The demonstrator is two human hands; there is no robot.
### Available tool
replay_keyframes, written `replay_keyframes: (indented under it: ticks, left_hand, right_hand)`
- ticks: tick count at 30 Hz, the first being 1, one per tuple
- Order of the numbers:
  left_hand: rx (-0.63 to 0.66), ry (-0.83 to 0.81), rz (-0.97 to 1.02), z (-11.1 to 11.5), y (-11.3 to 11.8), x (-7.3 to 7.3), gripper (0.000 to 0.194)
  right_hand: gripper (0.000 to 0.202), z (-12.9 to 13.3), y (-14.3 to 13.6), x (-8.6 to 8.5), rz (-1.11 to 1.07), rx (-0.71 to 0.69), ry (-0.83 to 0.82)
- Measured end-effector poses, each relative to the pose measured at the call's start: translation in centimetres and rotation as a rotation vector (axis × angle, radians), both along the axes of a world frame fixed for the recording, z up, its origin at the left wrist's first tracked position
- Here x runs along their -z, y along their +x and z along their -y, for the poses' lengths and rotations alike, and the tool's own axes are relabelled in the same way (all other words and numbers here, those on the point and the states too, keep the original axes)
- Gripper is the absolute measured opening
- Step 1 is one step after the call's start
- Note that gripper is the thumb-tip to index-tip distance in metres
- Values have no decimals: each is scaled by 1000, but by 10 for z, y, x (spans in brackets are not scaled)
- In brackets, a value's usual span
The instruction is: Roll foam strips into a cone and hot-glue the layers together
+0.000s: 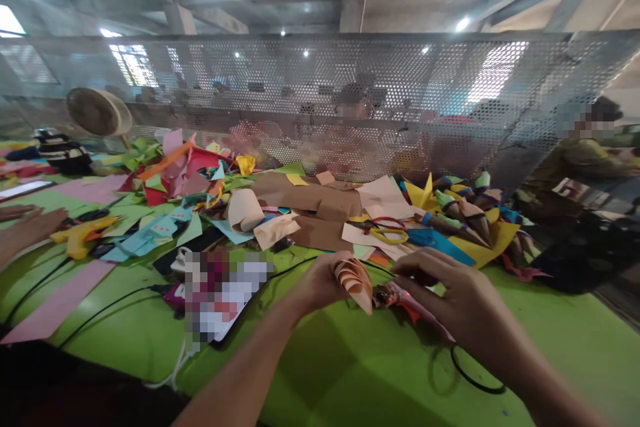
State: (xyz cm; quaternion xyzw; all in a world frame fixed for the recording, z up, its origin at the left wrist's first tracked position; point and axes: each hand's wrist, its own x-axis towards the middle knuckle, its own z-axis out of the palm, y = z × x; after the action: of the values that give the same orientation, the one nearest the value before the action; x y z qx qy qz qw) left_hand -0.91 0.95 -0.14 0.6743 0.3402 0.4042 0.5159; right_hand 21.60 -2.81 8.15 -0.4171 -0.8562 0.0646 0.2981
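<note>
My left hand (320, 280) is closed on a peach paper piece (354, 280) with curled, layered strips that narrow to a point. Just right of it my right hand (450, 287) is bent with fingers curved and a gap by the thumb. Nothing shows clearly between those fingers. Under and beside them lies a pink and red tool with a dark tip (400, 300), apparently a glue gun, partly hidden by the hand. A black cord (477, 383) loops at its right. Beyond the hands are yellow-handled scissors (389, 235) on paper scraps.
A power strip (235, 300) with plugs and cables sits left on the green table (320, 373). A yellow glue gun (83, 237) lies near another person's hand (35, 230). Behind are heaped coloured paper, paper cones (470, 220), a fan (97, 112) and a perforated metal screen (300, 80).
</note>
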Motion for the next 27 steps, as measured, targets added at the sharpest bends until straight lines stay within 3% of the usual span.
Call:
replay_keyframes:
  ticks: [3, 7, 27]
  left_hand:
    - [-58, 77, 10, 4, 0, -2, 27]
    - [-43, 137, 0, 5, -1, -3, 25]
    - [-18, 77, -14, 2, 1, 9, 27]
  right_hand:
    - [9, 0, -27, -2, -94, -89, 43]
    - [9, -2, -45, 6, -78, -61, 83]
    - [28, -7, -47, 9, 260, -95, 463]
